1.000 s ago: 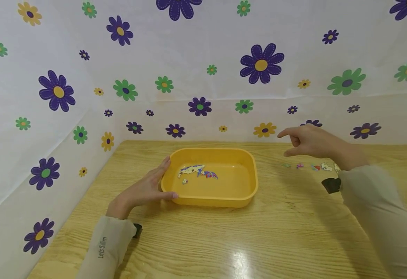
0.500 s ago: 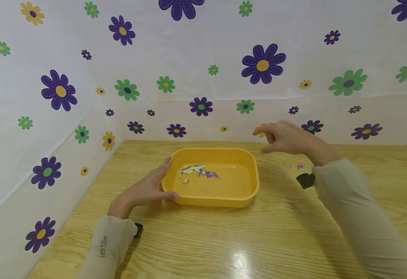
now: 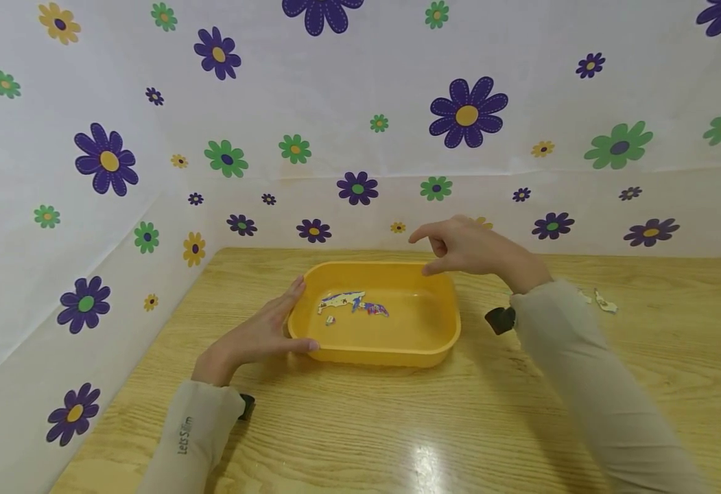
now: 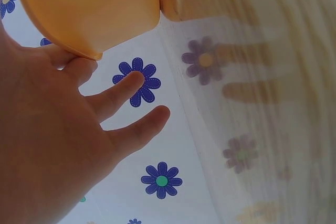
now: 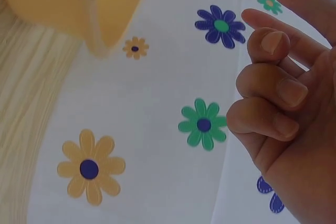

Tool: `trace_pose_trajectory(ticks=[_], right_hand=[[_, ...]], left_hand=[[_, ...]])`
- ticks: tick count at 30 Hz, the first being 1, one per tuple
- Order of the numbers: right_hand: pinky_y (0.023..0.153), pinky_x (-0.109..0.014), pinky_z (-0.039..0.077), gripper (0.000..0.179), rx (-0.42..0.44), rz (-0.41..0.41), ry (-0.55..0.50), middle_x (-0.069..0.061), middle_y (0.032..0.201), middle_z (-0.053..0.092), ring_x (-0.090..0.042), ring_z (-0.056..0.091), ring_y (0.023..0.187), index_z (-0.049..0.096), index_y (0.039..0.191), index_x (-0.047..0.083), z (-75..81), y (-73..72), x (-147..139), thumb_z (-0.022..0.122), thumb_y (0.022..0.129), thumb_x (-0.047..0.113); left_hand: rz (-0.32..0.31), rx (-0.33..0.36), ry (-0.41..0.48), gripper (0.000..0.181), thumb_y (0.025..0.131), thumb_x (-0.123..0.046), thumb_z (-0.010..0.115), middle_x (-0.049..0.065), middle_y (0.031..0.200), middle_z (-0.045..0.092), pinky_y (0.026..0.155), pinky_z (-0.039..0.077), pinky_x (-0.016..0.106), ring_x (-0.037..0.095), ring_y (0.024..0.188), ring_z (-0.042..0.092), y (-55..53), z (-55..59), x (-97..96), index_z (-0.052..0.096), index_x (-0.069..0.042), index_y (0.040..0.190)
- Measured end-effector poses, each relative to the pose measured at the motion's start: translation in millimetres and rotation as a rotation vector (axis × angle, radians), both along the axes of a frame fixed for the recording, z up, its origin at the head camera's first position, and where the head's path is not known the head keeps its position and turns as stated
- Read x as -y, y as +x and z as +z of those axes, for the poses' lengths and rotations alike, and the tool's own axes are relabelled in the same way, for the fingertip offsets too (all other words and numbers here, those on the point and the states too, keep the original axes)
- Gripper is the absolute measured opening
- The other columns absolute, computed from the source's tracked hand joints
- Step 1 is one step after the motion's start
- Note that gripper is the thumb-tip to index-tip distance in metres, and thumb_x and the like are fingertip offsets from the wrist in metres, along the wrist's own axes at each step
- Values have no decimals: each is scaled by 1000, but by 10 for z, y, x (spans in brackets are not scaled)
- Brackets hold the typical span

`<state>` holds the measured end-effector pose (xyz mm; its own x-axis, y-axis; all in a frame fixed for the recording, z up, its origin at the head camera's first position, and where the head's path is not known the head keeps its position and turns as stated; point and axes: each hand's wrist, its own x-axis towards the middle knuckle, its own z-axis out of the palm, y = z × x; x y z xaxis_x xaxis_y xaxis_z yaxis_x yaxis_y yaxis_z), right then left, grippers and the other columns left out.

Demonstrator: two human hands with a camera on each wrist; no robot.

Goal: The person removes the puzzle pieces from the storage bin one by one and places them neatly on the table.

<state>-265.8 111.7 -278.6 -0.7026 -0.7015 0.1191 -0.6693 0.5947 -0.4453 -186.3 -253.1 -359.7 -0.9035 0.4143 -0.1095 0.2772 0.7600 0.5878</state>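
Observation:
A yellow plastic tray [image 3: 422,357] stands on the wooden table. My left hand [image 3: 258,335] holds its left end, thumb over the front rim and a finger at the far left rim; two other fingers stretch out past the wall in the left wrist view. Inside lie flat, irregular colourful pieces: a long cream-and-blue one [image 3: 339,300], a red-and-blue one [image 3: 375,309] against it, and a small one [image 3: 331,320] apart. My right hand [image 3: 474,248] hovers at the far right rim, index finger and thumb apart with nothing between them, the other fingers [image 5: 268,90] curled in.
A cream piece [image 3: 605,302] lies on the table [image 3: 360,418] to the right, and the right sleeve [image 3: 582,370] partly covers another beside it. White cloth [image 3: 397,89] printed with flowers rises behind the table and along its left side.
My right hand has moved left, from above the loose pieces to the tray's far right rim. Its arm now hides the small green and pink pieces. My left hand stays on the tray.

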Motion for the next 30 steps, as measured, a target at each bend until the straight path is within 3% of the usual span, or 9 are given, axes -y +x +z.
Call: trace_pose_trajectory(ticks=[19, 30], right_hand=[[64, -30, 35, 44, 21, 75, 9, 0, 68, 47, -16, 43, 65, 66, 128, 0, -6, -9, 547, 80, 88, 13], [65, -28, 37, 44, 48, 80, 51, -2, 74, 52, -17, 46, 70, 66, 129, 0, -108, -115, 711, 79, 90, 16]], left_hand=[[-2, -1, 7, 119, 82, -63, 75, 10, 170, -1, 119, 13, 63, 40, 153, 7, -4, -1, 4, 6, -9, 164], [13, 20, 0, 119, 82, -65, 74, 8, 170, -2, 118, 13, 65, 40, 154, 6, -15, -3, 4, 5, -13, 164]])
